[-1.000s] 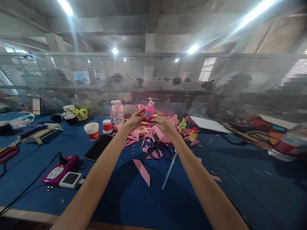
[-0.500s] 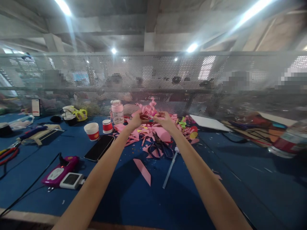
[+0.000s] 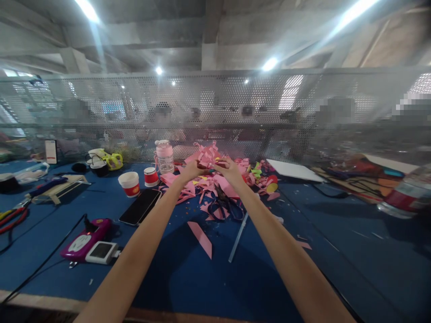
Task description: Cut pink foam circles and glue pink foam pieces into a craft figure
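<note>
Both hands are out over a heap of pink paper scraps (image 3: 188,190) on the blue table. Between them is a pink paper piece with curled strips (image 3: 206,154). My left hand (image 3: 194,170) grips its left side with closed fingers, and my right hand (image 3: 229,170) pinches its right side. The fingertips are partly hidden by the paper. Below the hands lies a pair of dark-handled scissors (image 3: 222,208). A translucent stick (image 3: 238,237) and a loose pink paper strip (image 3: 201,240) rest nearer to me.
On the left are a black phone (image 3: 139,207), paper cups (image 3: 129,186), a pink-lidded bottle (image 3: 164,157) and a purple power socket (image 3: 85,242) with its cable. White sheets (image 3: 292,171) and a clear bottle (image 3: 407,195) stand right. A perforated screen (image 3: 215,103) closes off the back.
The curled paper piece has tilted and sits slightly lower between my hands. My right hand has shifted a little to the left. The things on the table stay put.
</note>
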`<action>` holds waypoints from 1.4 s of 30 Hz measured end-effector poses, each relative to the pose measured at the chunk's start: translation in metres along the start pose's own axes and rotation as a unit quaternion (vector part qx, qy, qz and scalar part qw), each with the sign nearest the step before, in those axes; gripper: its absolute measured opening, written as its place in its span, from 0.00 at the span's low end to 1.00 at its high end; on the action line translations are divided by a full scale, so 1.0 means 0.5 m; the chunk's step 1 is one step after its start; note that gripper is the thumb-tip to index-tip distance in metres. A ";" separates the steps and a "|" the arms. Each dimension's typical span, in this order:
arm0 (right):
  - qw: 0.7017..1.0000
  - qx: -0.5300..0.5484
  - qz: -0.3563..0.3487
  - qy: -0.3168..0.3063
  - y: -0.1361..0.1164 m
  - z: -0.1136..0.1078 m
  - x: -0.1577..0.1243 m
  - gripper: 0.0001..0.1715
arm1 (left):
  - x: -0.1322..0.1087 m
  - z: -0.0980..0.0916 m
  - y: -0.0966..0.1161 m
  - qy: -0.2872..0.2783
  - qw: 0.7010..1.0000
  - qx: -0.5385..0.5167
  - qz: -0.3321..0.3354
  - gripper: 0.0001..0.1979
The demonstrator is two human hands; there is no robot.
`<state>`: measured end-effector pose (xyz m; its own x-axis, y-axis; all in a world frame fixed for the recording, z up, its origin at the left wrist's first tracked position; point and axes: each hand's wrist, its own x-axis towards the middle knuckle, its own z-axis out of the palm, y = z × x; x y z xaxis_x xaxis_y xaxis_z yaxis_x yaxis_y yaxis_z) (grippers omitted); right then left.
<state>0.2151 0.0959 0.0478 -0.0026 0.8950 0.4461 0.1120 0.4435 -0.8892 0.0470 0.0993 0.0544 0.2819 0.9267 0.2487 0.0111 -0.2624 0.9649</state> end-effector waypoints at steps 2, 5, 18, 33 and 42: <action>1.000 0.021 -0.004 -0.004 0.002 0.001 0.000 0.22 | 0.001 0.000 -0.002 -0.008 1.000 -0.007 -0.009 0.19; 0.998 0.057 -0.003 -0.013 -0.001 0.002 -0.002 0.22 | 0.002 -0.002 -0.005 0.003 0.999 -0.020 -0.030 0.20; 0.983 0.138 0.113 -0.036 -0.004 -0.004 -0.010 0.13 | 0.004 -0.011 -0.014 0.034 0.998 -0.060 -0.015 0.23; 0.948 0.224 0.197 -0.114 0.033 -0.039 -0.008 0.14 | 0.020 -0.026 -0.035 0.105 0.988 -0.113 0.012 0.20; 0.941 0.228 0.207 -0.143 0.041 -0.040 -0.010 0.14 | 0.027 -0.040 -0.043 0.127 0.986 -0.104 0.013 0.20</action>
<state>0.2374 0.0995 0.0292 -0.3273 0.9427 0.0653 -0.2759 -0.0292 -0.9607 0.0314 0.1228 0.0385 0.0288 0.9651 0.2604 -0.1965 -0.2500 0.9481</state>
